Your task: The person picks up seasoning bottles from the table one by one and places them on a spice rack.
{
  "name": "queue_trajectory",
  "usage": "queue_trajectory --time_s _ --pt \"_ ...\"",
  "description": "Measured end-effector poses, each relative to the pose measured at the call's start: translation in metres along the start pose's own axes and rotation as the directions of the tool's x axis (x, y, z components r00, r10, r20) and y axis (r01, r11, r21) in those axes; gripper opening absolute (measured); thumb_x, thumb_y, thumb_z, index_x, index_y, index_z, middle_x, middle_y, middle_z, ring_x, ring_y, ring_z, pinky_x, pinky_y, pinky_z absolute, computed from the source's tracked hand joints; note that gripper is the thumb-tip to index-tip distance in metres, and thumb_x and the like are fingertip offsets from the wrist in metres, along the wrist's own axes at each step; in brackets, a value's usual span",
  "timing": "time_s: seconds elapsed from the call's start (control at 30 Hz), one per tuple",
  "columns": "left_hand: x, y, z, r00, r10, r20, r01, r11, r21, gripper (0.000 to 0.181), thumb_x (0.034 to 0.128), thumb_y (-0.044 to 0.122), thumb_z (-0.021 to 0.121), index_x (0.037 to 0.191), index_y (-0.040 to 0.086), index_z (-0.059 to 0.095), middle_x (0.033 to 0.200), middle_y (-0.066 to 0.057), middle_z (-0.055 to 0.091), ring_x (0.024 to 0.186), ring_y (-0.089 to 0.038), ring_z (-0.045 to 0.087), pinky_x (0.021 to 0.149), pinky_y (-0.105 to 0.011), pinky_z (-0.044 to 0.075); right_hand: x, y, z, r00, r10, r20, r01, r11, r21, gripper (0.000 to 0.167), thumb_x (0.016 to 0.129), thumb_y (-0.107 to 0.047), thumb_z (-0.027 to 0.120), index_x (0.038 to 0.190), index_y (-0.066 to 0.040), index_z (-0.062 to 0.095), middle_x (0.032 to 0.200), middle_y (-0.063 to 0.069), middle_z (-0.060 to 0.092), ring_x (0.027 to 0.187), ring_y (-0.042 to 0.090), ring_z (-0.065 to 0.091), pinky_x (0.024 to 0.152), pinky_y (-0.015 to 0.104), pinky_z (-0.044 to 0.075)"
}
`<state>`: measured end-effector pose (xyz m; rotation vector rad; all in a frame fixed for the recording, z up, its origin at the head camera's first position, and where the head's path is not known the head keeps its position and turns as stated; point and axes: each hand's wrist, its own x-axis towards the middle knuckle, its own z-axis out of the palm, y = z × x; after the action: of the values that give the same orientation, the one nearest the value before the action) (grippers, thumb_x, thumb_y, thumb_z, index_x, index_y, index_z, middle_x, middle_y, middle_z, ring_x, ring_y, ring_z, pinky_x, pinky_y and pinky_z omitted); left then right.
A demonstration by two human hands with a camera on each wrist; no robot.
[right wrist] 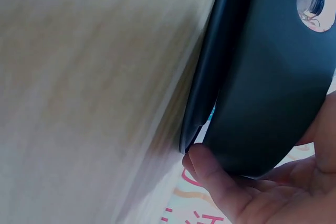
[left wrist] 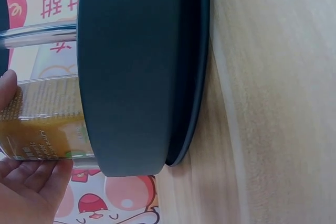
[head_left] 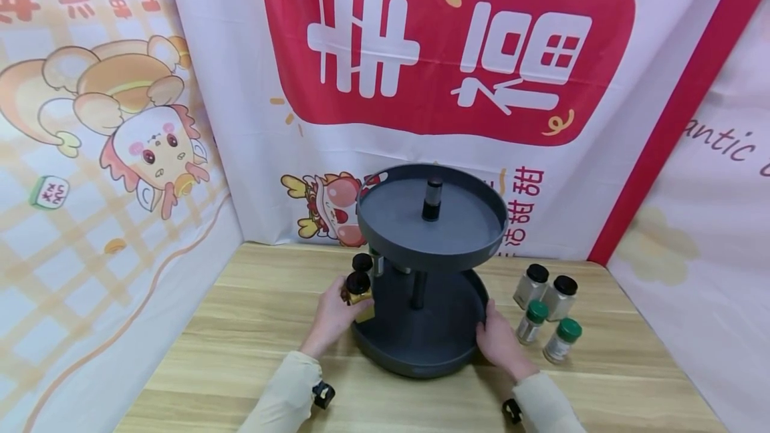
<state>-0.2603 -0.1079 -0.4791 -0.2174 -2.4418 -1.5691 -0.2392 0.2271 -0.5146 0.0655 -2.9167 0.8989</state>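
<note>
A dark grey two-tier turntable rack (head_left: 415,346) stands on the wooden table. My left hand (head_left: 332,316) grips a square clear spice jar (head_left: 359,293) with a black lid and yellow-brown powder, at the left rim of the lower tier. Its printed label (left wrist: 44,137) shows in the left wrist view, the jar's lower end hidden behind the tray wall. Behind it, another black-lidded jar (head_left: 362,262) and further jars stand on the lower tier, partly hidden by the upper tray. With its fingers curled at the wall, my right hand (head_left: 502,343) holds the lower tier's right side.
Right of the rack stand two black-lidded jars (head_left: 560,297) and two green-lidded jars (head_left: 562,341). The upper tray (head_left: 475,219) has a short post (head_left: 432,199) at its centre. Printed cloth (head_left: 240,119) hangs behind and along both sides of the table (head_left: 240,326).
</note>
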Motion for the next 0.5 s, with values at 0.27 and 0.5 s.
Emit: queue_trajectory --time_s 0.27,0.5 --pt "0.0025 -0.0042 0.0016 1.000 -0.002 -0.001 0.002 1.000 0.021 0.038 0.0730 0.023 0.083 0.100 0.009 0.060 0.085 -0.003 0.061 0.075 -0.017 0.051 0.063 -0.031 0.043 -0.0036 -0.0031 -0.0036 1.000 -0.008 0.024 0.007 1.000 0.005 0.062 0.093 -0.005 0.046 0.139 0.022 0.015 0.136 0.040 0.032 0.122 0.046 0.042 0.097 0.054 0.038" --pt "0.0043 -0.0082 0.0017 1.000 -0.023 0.005 0.023 1.000 0.017 0.039 0.0721 0.025 0.083 0.100 0.009 0.061 0.086 -0.003 0.062 0.076 -0.018 0.052 0.063 -0.031 0.044 -0.0093 -0.0075 -0.0034 0.999 0.020 0.028 -0.020 1.000 0.004 0.064 0.092 -0.006 0.047 0.140 0.022 0.014 0.135 0.039 0.034 0.120 0.045 0.044 0.095 0.053 0.040"
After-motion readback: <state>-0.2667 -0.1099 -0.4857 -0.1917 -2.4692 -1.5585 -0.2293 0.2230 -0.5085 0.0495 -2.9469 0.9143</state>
